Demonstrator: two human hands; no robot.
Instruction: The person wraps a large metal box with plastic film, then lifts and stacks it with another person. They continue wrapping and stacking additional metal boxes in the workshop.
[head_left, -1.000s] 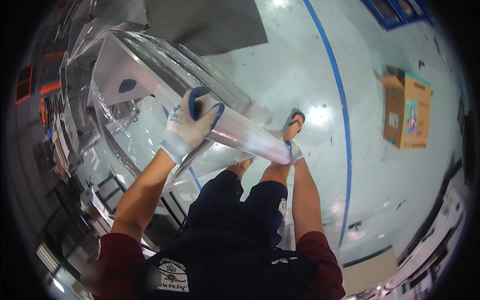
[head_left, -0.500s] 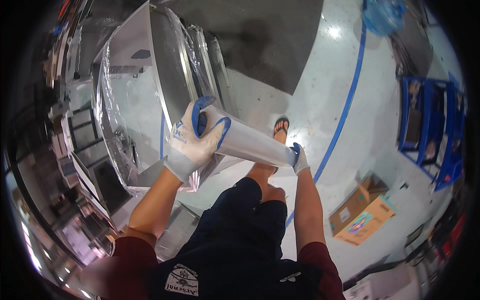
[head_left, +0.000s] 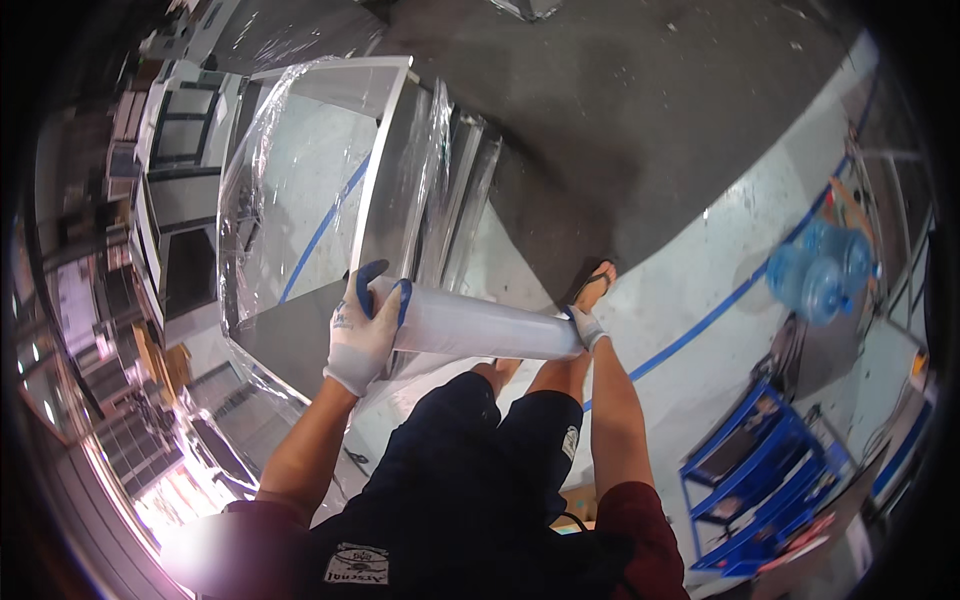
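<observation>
A thick roll of clear stretch film (head_left: pixel 487 325) lies almost level across my body, held at both ends. My left hand (head_left: pixel 362 328), in a white glove with blue-coated fingers, is wrapped round the roll's left end. At the other end my right hand (head_left: pixel 588 327), gloved the same way, grips the roll; its fingertips are partly hidden. Just beyond my left hand stands a metal frame or cabinet (head_left: pixel 388 165) with open sides, with clear film (head_left: pixel 240 215) wound round it. Film appears to run from the roll down toward the frame's lower part, though I cannot trace it fully.
A dark mat or sheet (head_left: pixel 640 130) covers the floor ahead. Blue tape (head_left: pixel 690 342) crosses the pale floor. To the right are large blue water bottles (head_left: pixel 822 270) and a blue shelf rack (head_left: pixel 755 490). Dark-framed panels (head_left: pixel 185 200) stand at the left.
My view has turned and I have stepped round the wrapped frame. The roll is held more level, still in both hands. The cardboard box at the right has mostly gone behind my body.
</observation>
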